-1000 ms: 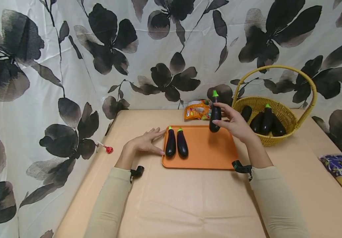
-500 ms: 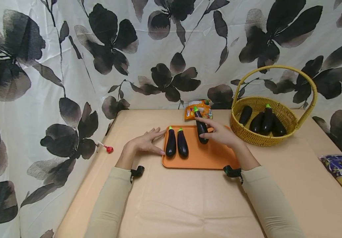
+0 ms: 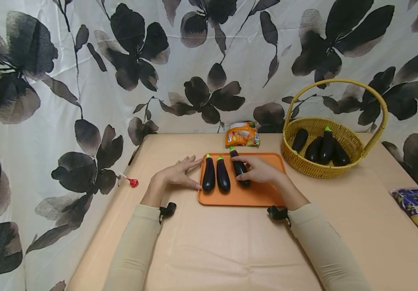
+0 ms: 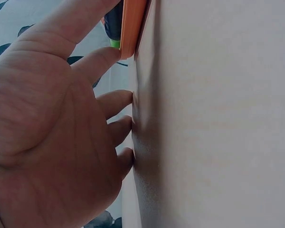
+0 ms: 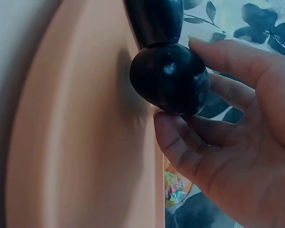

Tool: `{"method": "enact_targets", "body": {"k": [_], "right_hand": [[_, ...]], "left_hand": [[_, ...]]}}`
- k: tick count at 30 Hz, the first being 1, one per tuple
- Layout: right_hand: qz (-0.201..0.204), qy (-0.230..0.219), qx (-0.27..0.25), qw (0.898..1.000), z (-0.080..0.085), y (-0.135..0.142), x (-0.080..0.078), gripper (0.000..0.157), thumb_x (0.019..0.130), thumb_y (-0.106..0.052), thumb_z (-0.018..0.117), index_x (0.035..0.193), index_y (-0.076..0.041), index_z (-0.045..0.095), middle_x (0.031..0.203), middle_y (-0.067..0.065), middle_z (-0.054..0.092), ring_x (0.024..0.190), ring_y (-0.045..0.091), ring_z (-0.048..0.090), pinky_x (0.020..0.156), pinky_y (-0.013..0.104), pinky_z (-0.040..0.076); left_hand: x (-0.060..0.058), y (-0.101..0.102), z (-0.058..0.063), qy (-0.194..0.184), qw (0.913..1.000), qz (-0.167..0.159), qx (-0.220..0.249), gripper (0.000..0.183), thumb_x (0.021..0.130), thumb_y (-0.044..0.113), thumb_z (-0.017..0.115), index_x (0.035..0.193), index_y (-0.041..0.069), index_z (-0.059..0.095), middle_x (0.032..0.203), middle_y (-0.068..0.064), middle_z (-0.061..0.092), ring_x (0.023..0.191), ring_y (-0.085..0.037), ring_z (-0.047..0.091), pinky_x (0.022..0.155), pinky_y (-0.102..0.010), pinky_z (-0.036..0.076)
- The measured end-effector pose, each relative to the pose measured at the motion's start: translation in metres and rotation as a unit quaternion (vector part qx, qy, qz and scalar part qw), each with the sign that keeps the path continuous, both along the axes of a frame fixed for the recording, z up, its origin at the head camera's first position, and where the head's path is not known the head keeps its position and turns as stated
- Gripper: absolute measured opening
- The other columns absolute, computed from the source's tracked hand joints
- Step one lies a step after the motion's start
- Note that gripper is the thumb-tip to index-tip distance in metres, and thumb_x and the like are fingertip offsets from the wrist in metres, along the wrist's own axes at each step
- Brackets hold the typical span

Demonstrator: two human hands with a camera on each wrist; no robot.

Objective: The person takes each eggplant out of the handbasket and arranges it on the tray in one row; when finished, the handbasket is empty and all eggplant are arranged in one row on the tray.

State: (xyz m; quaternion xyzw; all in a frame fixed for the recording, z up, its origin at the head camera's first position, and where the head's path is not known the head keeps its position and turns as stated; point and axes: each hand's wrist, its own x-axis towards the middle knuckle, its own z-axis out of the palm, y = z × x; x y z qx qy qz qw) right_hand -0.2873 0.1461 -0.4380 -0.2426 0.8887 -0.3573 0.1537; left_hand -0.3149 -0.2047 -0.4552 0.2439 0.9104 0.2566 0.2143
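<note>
My right hand [image 3: 261, 169] pinches a dark eggplant [image 5: 168, 80] with a green stem, low over the right half of the orange tray [image 3: 267, 194]. Thumb and fingers lie on opposite sides of it in the right wrist view. Two more eggplants, one [image 3: 209, 173] at the tray's left edge and another [image 3: 223, 175] beside it, lie side by side, stems pointing away. My left hand [image 3: 176, 173] rests with fingers spread at the left edge of the tray. In the left wrist view its fingertips touch the table and the tray's rim.
A yellow wicker basket [image 3: 321, 171] with a tall handle stands back right, holding several eggplants [image 3: 326, 147]. Behind the tray lies an orange snack bag [image 3: 242, 134]. A red lollipop [image 3: 133, 182] is at the left, a blue and yellow packet [image 3: 417, 214] at the far right.
My right hand has carried the eggplant leftward and down, from near the basket to over the tray beside the other two. The left hand has stayed in place.
</note>
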Motion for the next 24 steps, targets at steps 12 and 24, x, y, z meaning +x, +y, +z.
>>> {"method": "enact_targets", "body": {"k": [12,24], "right_hand": [[0.013,-0.005,0.002,1.000,-0.0072,-0.0089,0.0036,0.072,0.097,-0.034,0.075,0.158,-0.012,0.045,0.088,0.008,0.046,0.079,0.024,0.046,0.070,0.035,0.035],[0.006,-0.081,-0.058,0.995,-0.0027,-0.0066,0.0095,0.068,0.098,-0.026,0.074,0.158,-0.012,0.045,0.070,0.021,0.062,0.063,0.033,0.063,0.061,0.031,0.046]], "left_hand": [[0.0030,0.0002,-0.0008,0.004,1.0000,0.000,0.002,0.115,0.075,0.058,0.089,0.167,0.034,0.025,0.176,-0.014,0.005,0.163,-0.036,-0.005,0.130,-0.060,-0.004],[0.0042,0.0008,-0.0017,0.002,1.0000,0.004,0.001,0.116,0.073,0.060,0.089,0.166,0.036,0.023,0.176,-0.013,0.005,0.163,-0.035,-0.006,0.130,-0.059,-0.003]]}}
